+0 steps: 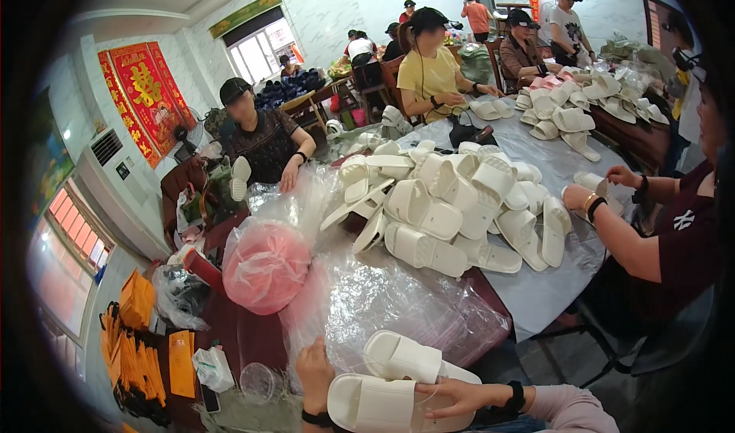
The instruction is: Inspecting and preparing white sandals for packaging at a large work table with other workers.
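Two white slippers lie close together at the near edge: the nearer slipper [383, 402] partly overlaps the farther slipper [402, 354]. My right hand [459, 398] comes in from the right and grips the nearer slipper, fingers across its footbed, with a thin clear strand by the fingertips. Left of the slippers, my left hand [314, 368] is upright with its fingers curled together by the edge of the clear plastic bags [367, 295]; what it pinches, if anything, is hidden. Beyond the bags rises a large heap of white slippers [436, 203].
A pink plastic-wrapped bundle [268, 264] sits left of the heap. Orange packets [138, 299], a tissue pack [213, 368] and a clear plastic cup [259, 382] lie at left. Several co-workers surround the table; a person at right [651, 234] handles a slipper.
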A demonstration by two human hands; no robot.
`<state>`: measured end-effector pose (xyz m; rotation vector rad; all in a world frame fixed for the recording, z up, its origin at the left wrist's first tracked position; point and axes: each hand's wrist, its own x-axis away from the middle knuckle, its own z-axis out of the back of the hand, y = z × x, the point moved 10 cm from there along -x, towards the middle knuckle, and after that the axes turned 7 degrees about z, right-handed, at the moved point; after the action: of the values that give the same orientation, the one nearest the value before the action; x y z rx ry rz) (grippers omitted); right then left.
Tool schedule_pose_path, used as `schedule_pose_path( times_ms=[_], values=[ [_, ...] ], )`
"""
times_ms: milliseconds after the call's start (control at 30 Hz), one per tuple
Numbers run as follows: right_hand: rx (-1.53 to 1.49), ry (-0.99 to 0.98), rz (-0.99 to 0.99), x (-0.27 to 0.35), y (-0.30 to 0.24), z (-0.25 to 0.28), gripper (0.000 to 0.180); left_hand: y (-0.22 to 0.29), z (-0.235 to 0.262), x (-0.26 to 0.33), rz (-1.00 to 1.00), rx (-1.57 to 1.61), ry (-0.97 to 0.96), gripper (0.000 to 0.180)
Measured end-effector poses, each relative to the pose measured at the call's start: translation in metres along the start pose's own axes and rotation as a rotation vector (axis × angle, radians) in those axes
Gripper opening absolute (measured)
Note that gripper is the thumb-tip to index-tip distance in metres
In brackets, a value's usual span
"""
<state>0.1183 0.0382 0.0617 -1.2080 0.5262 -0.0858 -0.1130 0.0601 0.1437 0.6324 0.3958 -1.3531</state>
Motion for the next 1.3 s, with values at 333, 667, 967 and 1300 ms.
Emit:
schedule_pose_path(
  times_ms=[333,667,967,1300],
  values=[
    [-0.047,-0.113,-0.056,0.002,-0.008,-0.012,0.068,0.024,-0.015,0.027,-0.156,-0.036,-0.091,0.040],
    [-0.111,-0.259,-0.135,0.009,-0.004,-0.023,0.071,0.040,-0.027,0.060,-0.179,0.110,-0.110,0.045],
    [-0.116,-0.266,-0.088,0.008,-0.009,-0.025,0.072,0.018,-0.055,0.046,0.043,0.180,-0.399,0.044],
    [0.008,-0.228,-0.047,0.002,-0.011,-0.020,0.065,0.020,-0.048,0.034,-0.023,0.420,-0.457,0.050]
  ],
)
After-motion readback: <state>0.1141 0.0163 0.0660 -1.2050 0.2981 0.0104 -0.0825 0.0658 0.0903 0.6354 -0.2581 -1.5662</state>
